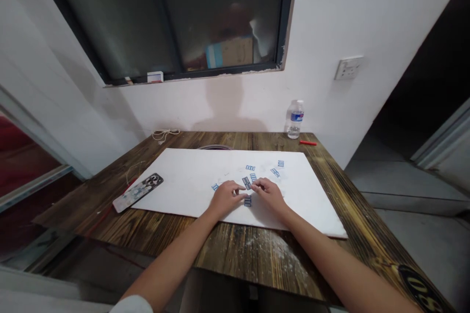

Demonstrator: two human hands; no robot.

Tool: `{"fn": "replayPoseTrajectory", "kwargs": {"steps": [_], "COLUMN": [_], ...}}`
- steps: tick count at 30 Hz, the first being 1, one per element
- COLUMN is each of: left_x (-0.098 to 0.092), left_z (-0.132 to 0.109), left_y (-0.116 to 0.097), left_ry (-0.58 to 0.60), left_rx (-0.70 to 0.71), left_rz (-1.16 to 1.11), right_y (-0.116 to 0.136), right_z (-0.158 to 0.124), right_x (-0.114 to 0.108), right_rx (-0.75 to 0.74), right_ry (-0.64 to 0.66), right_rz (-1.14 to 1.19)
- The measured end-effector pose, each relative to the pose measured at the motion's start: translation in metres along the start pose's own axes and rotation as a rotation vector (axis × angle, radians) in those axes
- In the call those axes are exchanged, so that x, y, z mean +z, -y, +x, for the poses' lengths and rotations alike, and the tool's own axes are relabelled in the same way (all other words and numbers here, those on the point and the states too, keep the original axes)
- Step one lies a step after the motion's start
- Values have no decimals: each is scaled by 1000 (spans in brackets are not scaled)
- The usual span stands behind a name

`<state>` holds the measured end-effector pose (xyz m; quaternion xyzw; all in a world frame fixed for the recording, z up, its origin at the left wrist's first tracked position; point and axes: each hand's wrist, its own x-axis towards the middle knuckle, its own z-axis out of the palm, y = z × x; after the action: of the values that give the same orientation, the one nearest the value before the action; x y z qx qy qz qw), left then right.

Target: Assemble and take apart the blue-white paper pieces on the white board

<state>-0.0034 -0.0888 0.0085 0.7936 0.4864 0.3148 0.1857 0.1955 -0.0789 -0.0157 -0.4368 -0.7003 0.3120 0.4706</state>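
Both my hands rest on a large white sheet [183, 181] spread over a wooden table [257, 254]. My left hand [225, 198] and my right hand [270, 193] meet over a small blue-striped card [246, 183], fingers curled and pinching at it from each side. Another striped card [248, 201] lies just below, between my hands. Several more of these small cards [275, 172] are scattered on the sheet beyond my fingers.
A phone [138, 191] lies at the sheet's left edge. A water bottle [295, 119] and a red pen [307, 143] stand at the back right by the wall. A coiled white cable [164, 134] lies at the back left. A window is above.
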Motion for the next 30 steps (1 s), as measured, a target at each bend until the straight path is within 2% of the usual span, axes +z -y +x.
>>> {"fn": "replayPoseTrajectory", "kwargs": {"steps": [3, 6, 11, 19, 25, 30], "left_x": [-2, -2, 5, 9, 5, 8], "left_z": [1, 0, -6, -14, -26, -43], "left_y": [-1, -6, -15, -19, -19, -17], "left_ry": [-62, -109, -181, -241, -288, -158], "left_rx": [19, -29, -148, -202, -262, -296], "left_rz": [-154, -274, -337, -380, -306, -104], "right_y": [3, 8, 12, 16, 14, 17], "right_z": [-2, -4, -8, -8, -4, 0], "right_x": [1, 3, 7, 2, -7, -19], "right_rx": [-12, -25, -38, -42, 67, 152], "right_ry": [10, 29, 40, 37, -135, -286], "right_rz": [-21, -35, -40, -18, 103, 206]}}
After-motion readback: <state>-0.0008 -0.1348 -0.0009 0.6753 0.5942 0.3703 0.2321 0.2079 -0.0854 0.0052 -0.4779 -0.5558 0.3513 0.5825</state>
